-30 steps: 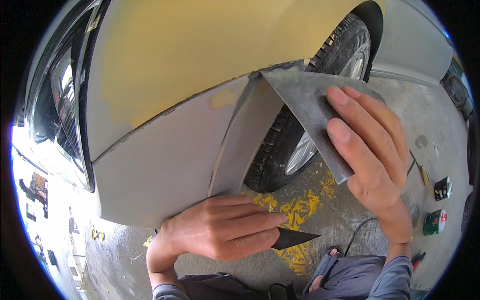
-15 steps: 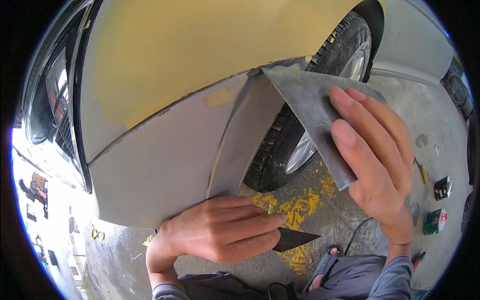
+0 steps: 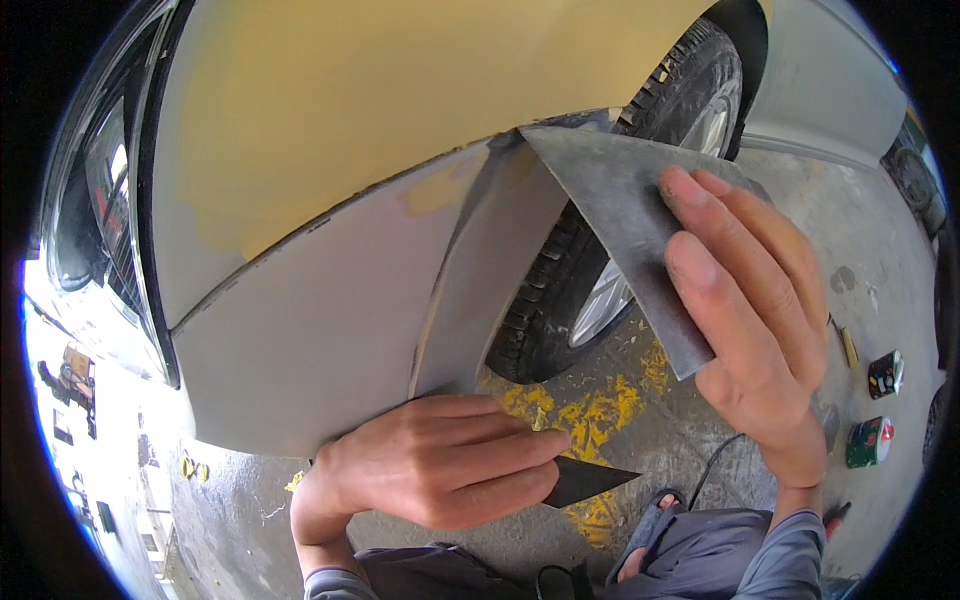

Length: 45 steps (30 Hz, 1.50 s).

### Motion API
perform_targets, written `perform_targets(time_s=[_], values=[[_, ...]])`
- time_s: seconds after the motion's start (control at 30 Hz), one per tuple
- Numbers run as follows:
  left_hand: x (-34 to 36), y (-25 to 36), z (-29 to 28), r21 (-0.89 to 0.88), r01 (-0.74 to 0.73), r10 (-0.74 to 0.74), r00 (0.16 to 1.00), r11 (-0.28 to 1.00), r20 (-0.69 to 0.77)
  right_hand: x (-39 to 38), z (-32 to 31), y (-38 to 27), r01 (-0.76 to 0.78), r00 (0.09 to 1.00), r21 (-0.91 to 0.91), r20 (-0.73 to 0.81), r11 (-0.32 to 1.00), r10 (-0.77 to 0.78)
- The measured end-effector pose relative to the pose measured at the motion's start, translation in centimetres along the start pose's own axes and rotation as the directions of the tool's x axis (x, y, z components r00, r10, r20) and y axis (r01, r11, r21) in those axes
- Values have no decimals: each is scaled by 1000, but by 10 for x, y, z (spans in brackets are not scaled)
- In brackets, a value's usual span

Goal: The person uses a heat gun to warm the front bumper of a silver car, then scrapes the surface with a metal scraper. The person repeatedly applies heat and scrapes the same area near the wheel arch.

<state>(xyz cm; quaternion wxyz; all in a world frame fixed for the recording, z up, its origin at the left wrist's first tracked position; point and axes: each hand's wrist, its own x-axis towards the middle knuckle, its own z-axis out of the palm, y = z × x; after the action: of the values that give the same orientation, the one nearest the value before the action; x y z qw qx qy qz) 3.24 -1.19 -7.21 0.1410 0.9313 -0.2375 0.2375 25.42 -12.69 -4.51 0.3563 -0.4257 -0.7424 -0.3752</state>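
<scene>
My right hand [image 3: 755, 290] grips a broad, flat grey metal putty spreader [image 3: 625, 190], fingers laid over its face. The spreader's pointed corner is at the seam between the yellow-coated fender [image 3: 400, 90] and the grey bumper [image 3: 310, 310], by the wheel arch; whether it touches is hard to tell. Low at the bumper's bottom edge, my left hand [image 3: 440, 460] is closed with curled fingers around a dark flat spreader [image 3: 590, 482], whose pointed end sticks out to the right. A small yellowish patch [image 3: 437, 190] marks the bumper just below the seam.
Behind the grey spreader stands the front wheel [image 3: 560, 300]. Yellow scraps [image 3: 595, 415] lie on the concrete floor beneath. To the right are a dark can [image 3: 885, 375], a green can [image 3: 870, 442] and a yellow-handled tool [image 3: 848, 345]. A headlight [image 3: 115, 190] borders the left.
The spreader's corner has shifted slightly up and left along the seam, and the view has moved a little. Both hands keep their grips; the left hand stays nearly still.
</scene>
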Motion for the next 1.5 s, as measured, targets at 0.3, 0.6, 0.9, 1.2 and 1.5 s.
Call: perform_targets(time_s=[0.3,0.6,0.9,1.2,1.5], values=[[-2,0,4,26,-4,4,1000,1000,-10,2,1,-2,-41,999,47,-23,998,42],[0,1,2,24,14,-14,1000,1000,26,10,-11,-9,-51,994,-81,96,995,59],[0,1,0,-17,12,-12,1000,1000,12,10,-10,-8,-49,993,-162,96,986,65],[4,-5,7,-19,-59,58,997,998,-60,8,-2,-7,-36,999,-118,31,992,40],[0,3,4,75,38,-38,999,996,-4,8,-1,-8,12,1000,-190,-23,982,-17]])
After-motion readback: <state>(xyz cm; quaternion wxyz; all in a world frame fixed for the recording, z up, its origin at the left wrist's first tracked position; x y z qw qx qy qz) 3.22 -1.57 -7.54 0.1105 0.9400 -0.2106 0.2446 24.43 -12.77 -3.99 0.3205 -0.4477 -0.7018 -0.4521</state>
